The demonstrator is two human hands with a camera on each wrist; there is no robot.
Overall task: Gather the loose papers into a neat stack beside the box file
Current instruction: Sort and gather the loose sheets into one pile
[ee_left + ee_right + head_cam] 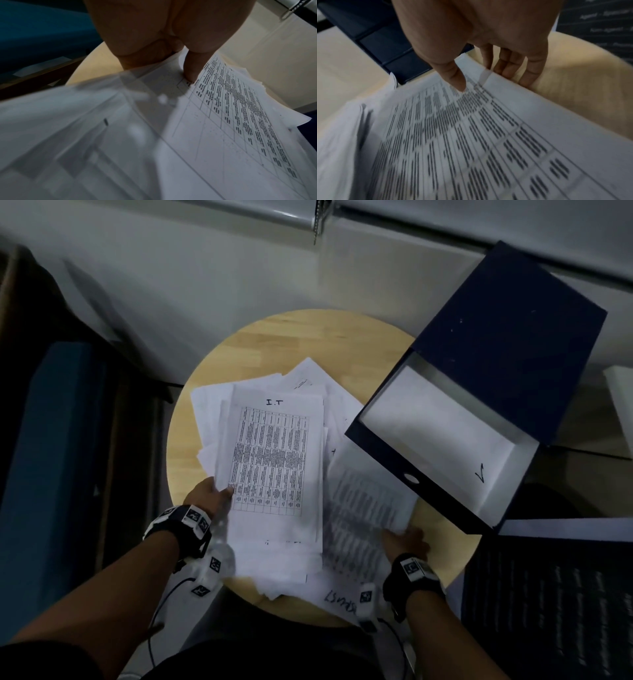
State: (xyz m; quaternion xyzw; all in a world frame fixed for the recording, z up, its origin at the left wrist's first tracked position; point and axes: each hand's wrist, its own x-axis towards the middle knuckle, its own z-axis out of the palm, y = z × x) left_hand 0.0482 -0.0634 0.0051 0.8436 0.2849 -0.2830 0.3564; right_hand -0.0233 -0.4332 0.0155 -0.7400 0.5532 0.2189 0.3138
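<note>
The loose papers (274, 460) lie fanned on the round bench (308, 337), long axes running roughly away from the person. The left hand (209, 494) pinches the top gridded sheaf at its left edge, thumb (190, 67) on top. The right hand (404, 541) grips another printed sheet's (488, 135) right edge, thumb above, fingers (530, 70) beneath. The open box file (479, 392) overhangs the bench's right side, touching the papers. Bare wood shows at the far side.

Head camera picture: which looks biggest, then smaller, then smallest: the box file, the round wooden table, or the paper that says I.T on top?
1. Round wooden table
2. Box file, though it is tilted up nearer the camera, so unsure
3. I.T paper
</note>
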